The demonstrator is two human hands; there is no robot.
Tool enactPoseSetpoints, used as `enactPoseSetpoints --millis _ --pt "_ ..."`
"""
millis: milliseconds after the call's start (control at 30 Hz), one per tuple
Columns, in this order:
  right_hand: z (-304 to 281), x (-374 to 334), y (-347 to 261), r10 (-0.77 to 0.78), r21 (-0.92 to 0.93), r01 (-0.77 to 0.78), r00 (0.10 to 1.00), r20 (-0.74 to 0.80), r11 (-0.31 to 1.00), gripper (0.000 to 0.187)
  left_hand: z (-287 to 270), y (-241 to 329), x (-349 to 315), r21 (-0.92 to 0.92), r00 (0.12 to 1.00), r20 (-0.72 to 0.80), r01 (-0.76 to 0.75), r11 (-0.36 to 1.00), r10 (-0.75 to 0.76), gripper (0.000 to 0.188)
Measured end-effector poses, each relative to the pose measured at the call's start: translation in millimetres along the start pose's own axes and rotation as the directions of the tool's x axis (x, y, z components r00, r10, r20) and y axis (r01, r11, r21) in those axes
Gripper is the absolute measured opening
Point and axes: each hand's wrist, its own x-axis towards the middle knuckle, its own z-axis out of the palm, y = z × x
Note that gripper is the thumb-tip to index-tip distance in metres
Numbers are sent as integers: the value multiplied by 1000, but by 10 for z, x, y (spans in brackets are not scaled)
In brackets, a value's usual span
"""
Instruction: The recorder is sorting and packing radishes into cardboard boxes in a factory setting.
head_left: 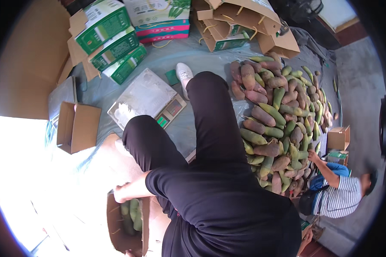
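Lower left of the frame: one brown carton [114,220], open-topped, with at least three long green vegetables [134,209] lying inside. My left hand [121,194] is at its upper rim; glare washes out the fingers, so I cannot tell whether that grip is clamped on the cardboard. At the bottom edge, beside the same carton, I see only a few fingertips, apparently of my right hand [128,253]; its grip I cannot tell.

Centre left: one flat scale [146,95] with a lit green display, and one small empty carton [82,127] farther left. Upper left: three green-and-white boxes [113,50], stacked. Upper centre: one pink box [166,32] beneath one white box [156,10].

Right of centre: one broad pile of green and purplish vegetables [268,115], too many for me to count. At the right, one co-worker [339,198] in a striped shirt has one hand at the pile's edge.
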Motion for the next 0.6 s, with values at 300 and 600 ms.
enactPoseSetpoints --millis 300,600 --pt "1273 135 215 -190 0 203 917 351 979 15 8 -1293 -1131 -28 916 -169 365 931 -364 26" --pt "-1217 -860 -317 -223 527 245 969 -105 814 30 70 -629 -1238 423 751 -612 46 905 247 30"
